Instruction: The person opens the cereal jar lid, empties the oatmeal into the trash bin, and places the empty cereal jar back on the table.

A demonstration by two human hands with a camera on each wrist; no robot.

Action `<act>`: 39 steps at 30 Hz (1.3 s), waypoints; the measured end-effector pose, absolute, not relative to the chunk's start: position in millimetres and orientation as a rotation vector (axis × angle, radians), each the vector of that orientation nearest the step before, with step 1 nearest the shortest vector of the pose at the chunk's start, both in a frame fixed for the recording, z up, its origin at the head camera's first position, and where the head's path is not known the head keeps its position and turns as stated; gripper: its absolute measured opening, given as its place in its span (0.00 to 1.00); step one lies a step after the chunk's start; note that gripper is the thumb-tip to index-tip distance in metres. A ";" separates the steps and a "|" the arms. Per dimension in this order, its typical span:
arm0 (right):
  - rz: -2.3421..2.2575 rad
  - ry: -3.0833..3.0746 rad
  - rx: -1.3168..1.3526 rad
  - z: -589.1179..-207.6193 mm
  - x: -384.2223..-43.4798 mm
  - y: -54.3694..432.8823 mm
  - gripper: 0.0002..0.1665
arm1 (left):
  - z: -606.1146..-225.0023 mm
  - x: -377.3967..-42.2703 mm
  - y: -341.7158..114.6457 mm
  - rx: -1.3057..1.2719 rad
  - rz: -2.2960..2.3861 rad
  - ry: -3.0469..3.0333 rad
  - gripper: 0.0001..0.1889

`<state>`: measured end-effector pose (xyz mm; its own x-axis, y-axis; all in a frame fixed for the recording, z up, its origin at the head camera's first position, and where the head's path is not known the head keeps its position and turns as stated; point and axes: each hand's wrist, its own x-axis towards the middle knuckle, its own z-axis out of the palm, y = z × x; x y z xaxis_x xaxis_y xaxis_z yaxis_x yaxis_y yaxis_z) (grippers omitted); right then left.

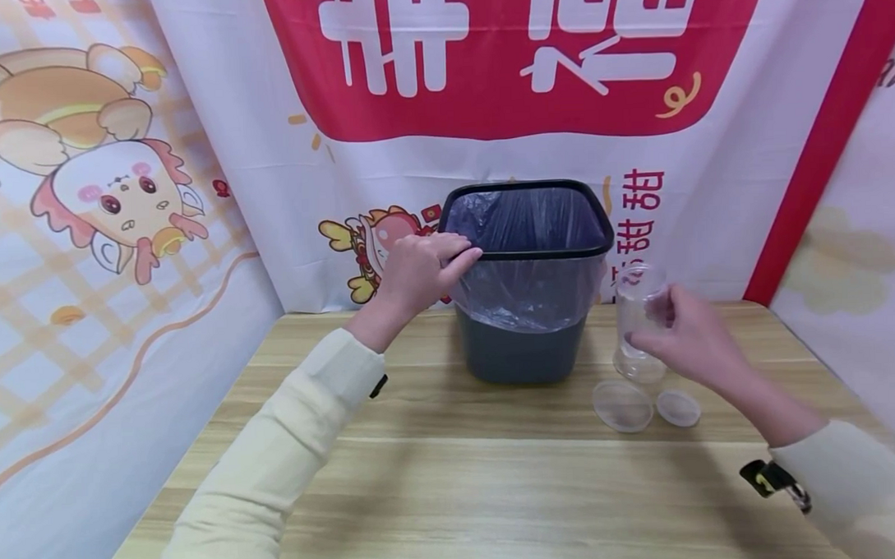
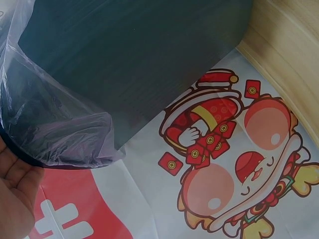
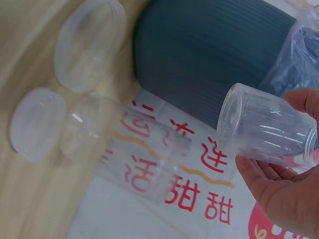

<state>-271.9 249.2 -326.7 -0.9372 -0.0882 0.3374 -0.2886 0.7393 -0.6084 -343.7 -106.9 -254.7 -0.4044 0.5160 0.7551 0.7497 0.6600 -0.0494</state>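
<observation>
A dark grey trash bin point(image 1: 520, 351) stands upright on the table, lined with a clear plastic bag point(image 1: 525, 297) folded over its black rim. My left hand point(image 1: 425, 272) grips the rim at the bin's left side; only a few of its fingers show in the left wrist view. To the right of the bin, my right hand point(image 1: 690, 337) holds a small clear plastic jar point(image 3: 269, 124) between thumb and fingers. Below it a second, taller clear jar point(image 3: 134, 149) stands on the table. Two translucent lids, a larger one point(image 1: 622, 406) and a smaller one point(image 1: 677, 408), lie in front of that jar.
The wood-grain table point(image 1: 470, 492) runs back to a white and red printed cloth point(image 1: 384, 171) hanging right behind the bin. Another printed cloth point(image 1: 123, 324) hangs along the left, and a pale one point(image 1: 848, 298) along the right.
</observation>
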 end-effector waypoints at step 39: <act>1.130 -2.625 0.506 -424.9 -259.4 208.5 0.32 | -256.2 -345.2 -105.5 -0.990 -0.377 -2.064 0.11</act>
<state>-259.4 208.5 -424.9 -0.9116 -0.2187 0.3481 -0.4032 0.6411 -0.6530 -345.2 -105.5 -256.2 -0.3747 0.5191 0.7682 0.7574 0.6493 -0.0693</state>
